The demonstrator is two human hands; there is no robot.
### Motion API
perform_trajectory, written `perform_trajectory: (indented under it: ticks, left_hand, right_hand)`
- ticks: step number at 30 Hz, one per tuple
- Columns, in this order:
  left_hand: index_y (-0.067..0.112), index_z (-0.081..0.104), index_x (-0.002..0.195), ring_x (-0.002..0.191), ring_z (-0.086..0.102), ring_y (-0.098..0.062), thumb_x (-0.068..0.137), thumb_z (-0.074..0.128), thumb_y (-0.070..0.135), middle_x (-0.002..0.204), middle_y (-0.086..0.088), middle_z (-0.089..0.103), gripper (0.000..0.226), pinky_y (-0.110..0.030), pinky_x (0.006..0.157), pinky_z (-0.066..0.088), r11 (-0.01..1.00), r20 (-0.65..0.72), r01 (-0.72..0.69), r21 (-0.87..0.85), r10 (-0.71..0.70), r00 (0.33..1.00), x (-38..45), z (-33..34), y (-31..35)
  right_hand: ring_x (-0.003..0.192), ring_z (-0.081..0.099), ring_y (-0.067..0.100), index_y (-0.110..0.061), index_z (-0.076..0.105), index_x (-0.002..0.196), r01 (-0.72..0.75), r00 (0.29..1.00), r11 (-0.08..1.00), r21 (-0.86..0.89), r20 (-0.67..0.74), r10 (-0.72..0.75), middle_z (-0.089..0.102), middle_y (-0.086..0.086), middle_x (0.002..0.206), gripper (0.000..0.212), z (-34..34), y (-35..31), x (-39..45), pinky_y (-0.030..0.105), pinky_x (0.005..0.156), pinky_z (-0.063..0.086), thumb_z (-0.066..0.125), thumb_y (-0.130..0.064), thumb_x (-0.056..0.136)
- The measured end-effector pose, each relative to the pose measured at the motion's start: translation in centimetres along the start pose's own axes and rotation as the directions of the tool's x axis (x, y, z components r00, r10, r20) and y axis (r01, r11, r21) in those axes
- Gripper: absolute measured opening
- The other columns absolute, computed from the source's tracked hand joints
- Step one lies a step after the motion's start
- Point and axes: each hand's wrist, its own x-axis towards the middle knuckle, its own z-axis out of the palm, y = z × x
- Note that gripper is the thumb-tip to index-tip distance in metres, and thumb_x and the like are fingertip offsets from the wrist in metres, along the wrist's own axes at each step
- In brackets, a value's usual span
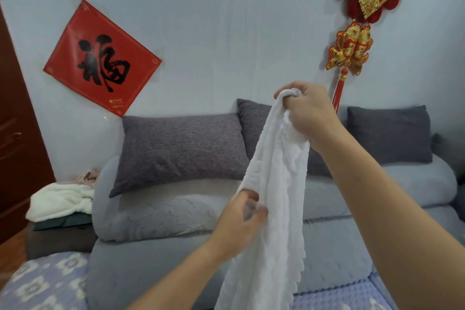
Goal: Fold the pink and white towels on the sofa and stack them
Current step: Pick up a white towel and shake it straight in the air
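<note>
The long grey fabric sofa (334,241) stretches behind and below both my hands. A white textured towel with a scalloped edge (274,209) hangs in front of it, bunched in my raised right hand (308,111), while my left hand (239,219), lower down, pinches its side edge.

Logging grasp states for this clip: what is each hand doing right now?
Left hand: pinches the white towel partway down its edge.
Right hand: grips the towel's bunched top, held up.

Right hand (305,111) raised, fingers clenched, left hand (241,224) lower, thumb and fingers pinching, both forearms extended
</note>
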Motion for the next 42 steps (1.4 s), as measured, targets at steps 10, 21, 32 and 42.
perform_trajectory:
  ticks: [10, 21, 32, 42]
  left_hand:
    - [0.004, 0.064, 0.084, 0.076, 0.060, -0.010, 0.088, 0.058, 0.026, 0.093, 0.004, 0.064, 0.024, -0.040, 0.069, 0.049, 0.995, 0.175, 0.080, 0.058, -0.089, 0.981, -0.2, -2.2, -2.3]
    - [0.016, 0.046, 0.063, 0.061, 0.038, -0.007, 0.092, 0.062, 0.045, 0.064, 0.007, 0.039, 0.045, -0.023, 0.057, 0.030, 0.987, -0.242, -0.163, -0.002, 0.157, 0.957, -2.5, -4.4, -0.7]
    - [0.016, 0.080, 0.090, 0.080, 0.065, -0.022, 0.095, 0.067, 0.028, 0.090, -0.019, 0.073, 0.018, -0.042, 0.076, 0.053, 0.977, -0.217, 0.015, -0.215, -0.063, 0.974, -1.2, -9.7, 2.0]
    - [0.017, 0.039, 0.070, 0.063, 0.042, -0.011, 0.079, 0.068, -0.008, 0.079, 0.010, 0.044, 0.039, -0.023, 0.053, 0.036, 0.725, -0.122, -0.234, 0.648, 0.403, 0.907, -1.9, -10.0, 0.9]
  right_hand:
    - [0.082, 0.063, 0.009, -0.018, 0.074, 0.097, 0.025, 0.996, 1.000, -0.008, -0.084, -0.026, 0.068, -0.005, 0.090, 0.033, 0.0, 1.8, 1.9, 0.026, 0.073, 0.056, 0.045, -0.004, 0.095]
    - [0.091, 0.067, 0.019, -0.019, 0.073, 0.100, 0.015, 0.973, 0.999, -0.034, -0.228, -0.022, 0.069, -0.004, 0.088, 0.039, -1.0, 4.1, 4.7, 0.031, 0.076, 0.056, 0.040, -0.001, 0.090]
    - [0.092, 0.063, 0.018, -0.016, 0.072, 0.108, -0.002, 0.965, 0.994, -0.107, -0.263, -0.027, 0.067, -0.001, 0.095, 0.033, -1.3, 4.9, 5.3, 0.028, 0.079, 0.055, 0.042, -0.006, 0.098]
    - [0.081, 0.060, 0.008, -0.018, 0.069, 0.099, -0.012, 0.974, 0.991, -0.131, -0.225, -0.018, 0.062, -0.009, 0.084, 0.027, 0.1, 6.2, 4.5, 0.029, 0.079, 0.056, 0.045, -0.006, 0.099]
